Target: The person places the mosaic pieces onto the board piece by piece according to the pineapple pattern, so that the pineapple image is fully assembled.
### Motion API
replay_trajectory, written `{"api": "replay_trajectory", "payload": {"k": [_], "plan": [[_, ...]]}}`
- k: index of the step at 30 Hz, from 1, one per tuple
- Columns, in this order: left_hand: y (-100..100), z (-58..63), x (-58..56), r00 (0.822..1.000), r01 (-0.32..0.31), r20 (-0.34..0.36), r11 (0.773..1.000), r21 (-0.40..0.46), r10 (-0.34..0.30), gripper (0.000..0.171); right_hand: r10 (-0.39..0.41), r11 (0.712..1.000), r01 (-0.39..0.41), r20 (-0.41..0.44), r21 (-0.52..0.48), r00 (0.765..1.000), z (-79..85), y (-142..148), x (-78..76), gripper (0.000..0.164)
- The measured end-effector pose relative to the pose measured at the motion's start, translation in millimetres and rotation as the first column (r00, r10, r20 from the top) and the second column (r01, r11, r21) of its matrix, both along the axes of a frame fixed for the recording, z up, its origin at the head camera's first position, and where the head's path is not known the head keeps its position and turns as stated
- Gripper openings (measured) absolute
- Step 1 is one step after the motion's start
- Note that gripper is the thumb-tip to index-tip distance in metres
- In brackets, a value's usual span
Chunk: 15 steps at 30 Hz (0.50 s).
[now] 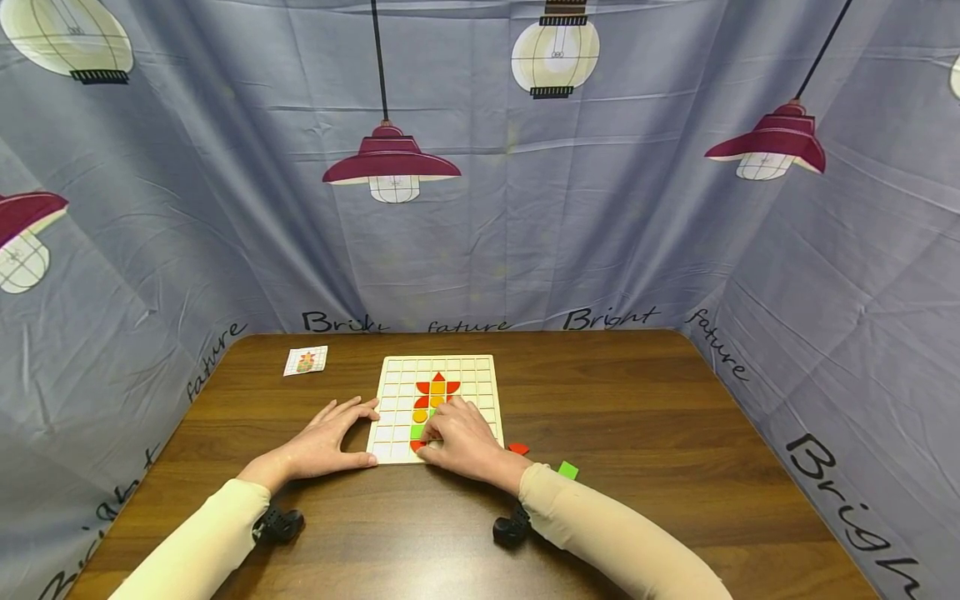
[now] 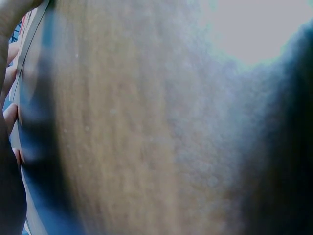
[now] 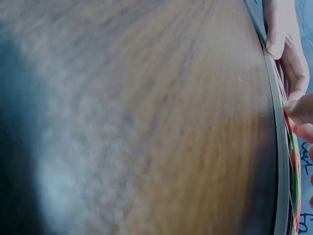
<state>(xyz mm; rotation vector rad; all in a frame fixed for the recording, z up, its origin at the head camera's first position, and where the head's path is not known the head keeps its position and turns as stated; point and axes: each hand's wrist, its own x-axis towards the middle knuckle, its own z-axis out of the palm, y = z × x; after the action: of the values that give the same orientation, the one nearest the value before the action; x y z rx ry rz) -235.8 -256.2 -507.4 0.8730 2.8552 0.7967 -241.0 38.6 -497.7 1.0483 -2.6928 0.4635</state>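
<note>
A white gridded puzzle board (image 1: 474,377) lies on the table, carrying a pattern of red, orange-yellow and green flat pieces. Along its left edge rests my left hand (image 1: 318,446), thumb near the lower corner and fingers spread away from it. My right hand (image 1: 467,443) is over the lower middle of the board, its thumb and forefinger pinching a red piece (image 1: 415,447) in the bottom row. That hand covers part of the pattern. In the right wrist view the thumb (image 3: 301,108) is right at the red piece, beside the board's edge.
A small pattern card (image 1: 305,361) lies at the back left of the wooden table (image 1: 600,392). To the right of the board are a loose red piece (image 1: 518,448) and a green square (image 1: 567,470), close to the right forearm. A printed grey-blue curtain (image 1: 480,250) surrounds the table.
</note>
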Motion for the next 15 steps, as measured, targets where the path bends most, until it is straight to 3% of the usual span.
{"api": "replay_trajectory", "payload": {"k": [6, 12, 15], "plan": [[0.3, -0.3, 0.6, 1.000, 0.007, -0.018, 1.000, 0.012, -0.007, 0.066, -0.016, 0.998, 0.017, 0.014, -0.067, 1.000, 10.5, 23.1, -9.1, 0.015], [0.2, -1.7, 1.6, 0.998, 0.022, -0.065, 0.999, 0.034, -0.020, 0.064, -0.041, 0.989, 0.046, 0.036, -0.144, 0.998, 26.7, 69.7, -22.9, 0.017], [-0.4, -1.2, 2.0, 0.999, 0.013, -0.048, 1.000, 0.028, -0.012, 0.065, -0.039, 0.985, 0.048, 0.056, -0.167, 0.998, 30.3, 95.2, -26.5, 0.018]]}}
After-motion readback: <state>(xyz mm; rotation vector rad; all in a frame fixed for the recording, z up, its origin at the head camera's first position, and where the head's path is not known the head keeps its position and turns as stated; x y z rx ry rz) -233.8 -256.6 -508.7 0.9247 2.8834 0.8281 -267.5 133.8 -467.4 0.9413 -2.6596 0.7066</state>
